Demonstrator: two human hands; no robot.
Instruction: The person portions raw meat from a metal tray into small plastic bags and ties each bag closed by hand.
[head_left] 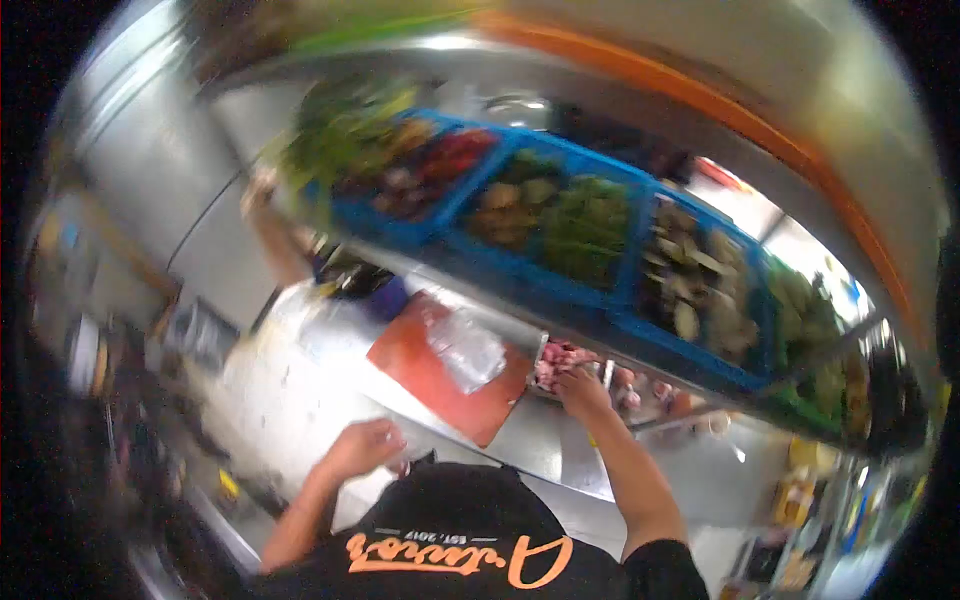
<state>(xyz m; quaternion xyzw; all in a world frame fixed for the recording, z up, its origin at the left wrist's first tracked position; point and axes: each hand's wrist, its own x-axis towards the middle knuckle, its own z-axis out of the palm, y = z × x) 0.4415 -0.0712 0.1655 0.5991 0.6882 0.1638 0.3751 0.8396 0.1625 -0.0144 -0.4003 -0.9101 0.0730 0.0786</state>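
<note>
My right hand (580,388) reaches into a small metal container of pink and whitish pieces (553,358), perhaps chopped onion or meat. Its fingertips are lost among the pieces. Over the left edge of the counter I hold my left hand (362,447) in front of my body, its fingers curled. Something small and pale shows at those fingers, too blurred to name. A red cutting board (430,372) lies on the counter between my hands. On the board rests a clear plastic bag (470,350), its contents not clear.
Blue crates (435,232) of vegetables and leafy greens (585,230) line a shelf above the counter. More pink pieces (628,390) sit right of my hand. Another person's arm (275,230) reaches up at left, near a leafy bunch (345,135). A purple-blue object (390,298) stands behind the board.
</note>
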